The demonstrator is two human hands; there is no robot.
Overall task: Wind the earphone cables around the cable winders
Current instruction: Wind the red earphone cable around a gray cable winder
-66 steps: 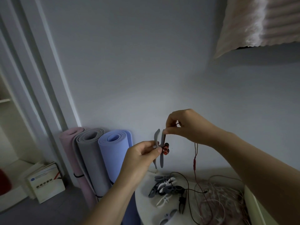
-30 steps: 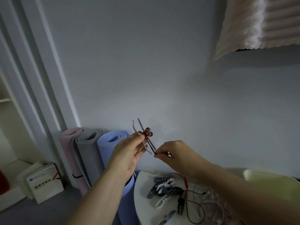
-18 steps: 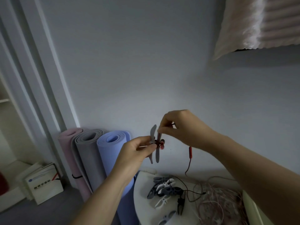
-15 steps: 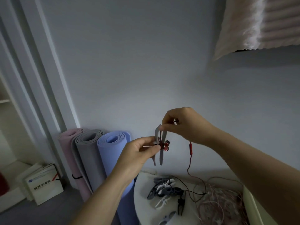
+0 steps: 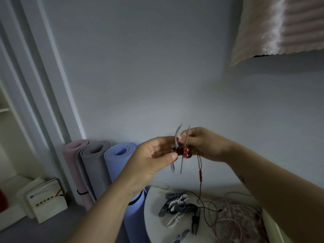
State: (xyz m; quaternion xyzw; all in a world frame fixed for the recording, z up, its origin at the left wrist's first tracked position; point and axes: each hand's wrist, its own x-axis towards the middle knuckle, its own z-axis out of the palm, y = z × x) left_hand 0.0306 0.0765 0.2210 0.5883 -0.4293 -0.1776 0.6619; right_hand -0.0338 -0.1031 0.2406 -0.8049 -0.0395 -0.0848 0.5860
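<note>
I hold a grey cable winder (image 5: 182,148) upright in front of the wall, its thin arms sticking up and down. My left hand (image 5: 152,158) pinches its middle, where the red earbuds (image 5: 185,152) sit. My right hand (image 5: 204,144) pinches the red earphone cable (image 5: 199,174) right behind the winder. The cable hangs down from that hand to the round white table (image 5: 154,207).
Several spare winders (image 5: 177,206), grey, white and black, lie on the table beside a tangle of pale pink cables (image 5: 235,220). Three rolled mats (image 5: 98,171) lean on the wall at left. Books (image 5: 43,199) stand on the floor. A ribbed blanket (image 5: 284,25) hangs top right.
My right hand has circled the winder with the cable, down, up over the top, and now down level with its middle. The hanging cable has grown shorter. Both hands sit slightly lower.
</note>
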